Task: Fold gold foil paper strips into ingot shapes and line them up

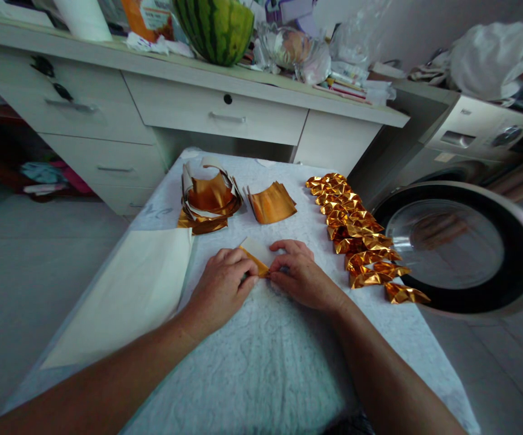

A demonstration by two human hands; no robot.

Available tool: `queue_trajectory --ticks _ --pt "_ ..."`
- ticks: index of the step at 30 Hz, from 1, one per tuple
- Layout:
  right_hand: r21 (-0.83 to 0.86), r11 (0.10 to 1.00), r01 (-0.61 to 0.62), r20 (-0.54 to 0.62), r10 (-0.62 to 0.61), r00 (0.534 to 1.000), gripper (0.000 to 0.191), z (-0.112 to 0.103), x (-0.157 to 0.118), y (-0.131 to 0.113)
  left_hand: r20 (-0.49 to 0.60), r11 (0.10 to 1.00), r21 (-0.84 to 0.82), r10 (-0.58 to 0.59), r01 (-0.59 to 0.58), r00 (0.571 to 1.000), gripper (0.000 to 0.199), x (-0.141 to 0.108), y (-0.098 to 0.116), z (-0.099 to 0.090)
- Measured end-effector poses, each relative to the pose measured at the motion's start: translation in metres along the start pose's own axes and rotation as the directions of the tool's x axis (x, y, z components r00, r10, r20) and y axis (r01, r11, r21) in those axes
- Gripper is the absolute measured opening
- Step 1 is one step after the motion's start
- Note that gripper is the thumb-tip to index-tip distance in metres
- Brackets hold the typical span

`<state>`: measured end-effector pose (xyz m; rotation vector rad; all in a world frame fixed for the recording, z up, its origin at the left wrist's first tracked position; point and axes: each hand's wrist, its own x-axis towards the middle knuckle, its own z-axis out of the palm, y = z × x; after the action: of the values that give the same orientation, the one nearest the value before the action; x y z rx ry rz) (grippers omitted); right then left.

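Observation:
A small sheet of gold paper point(255, 261) with a pale back lies on the cloth-covered table, its near edge folded up in a gold strip. My left hand point(227, 279) pinches the left part of that strip. At its right end my right hand point(298, 273) pinches the same paper between thumb and fingers. Just beyond the hands sits a small stack of curved gold sheets point(272, 203). Left of it is a larger, curled pile of gold sheets point(210, 196). Several folded shiny gold pieces point(354, 229) form rows at the right.
A large pale sheet point(129, 296) covers the table's left side. Behind stands a white desk point(225, 115) bearing a cut watermelon point(218, 30) and plastic bags. An open washing machine door point(458, 244) is beside the table's right edge.

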<state>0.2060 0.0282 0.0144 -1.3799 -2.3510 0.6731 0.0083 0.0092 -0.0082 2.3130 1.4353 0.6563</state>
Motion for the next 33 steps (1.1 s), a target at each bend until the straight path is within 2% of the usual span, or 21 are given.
queue_trajectory --ticks 12,21,30,33 --pt "-0.041 0.996 -0.080 -0.061 0.078 0.995 0.012 0.006 0.003 -0.005 -0.041 0.999 0.036 -0.027 0.029 0.999 0.010 0.000 0.001 0.003" --pt "-0.041 0.990 -0.135 -0.083 0.132 0.988 0.014 0.011 0.005 -0.004 -0.019 0.998 0.062 -0.015 0.016 1.000 0.014 -0.001 0.000 0.003" --pt "-0.066 0.987 -0.148 -0.102 0.141 0.985 0.014 0.015 0.005 -0.006 -0.021 0.997 0.077 -0.014 0.016 1.000 0.006 0.000 0.002 0.002" --pt "-0.066 0.987 -0.145 -0.103 0.138 0.985 0.015 0.015 0.005 -0.006 -0.002 1.000 0.024 -0.004 0.004 1.000 0.018 0.000 0.000 0.002"
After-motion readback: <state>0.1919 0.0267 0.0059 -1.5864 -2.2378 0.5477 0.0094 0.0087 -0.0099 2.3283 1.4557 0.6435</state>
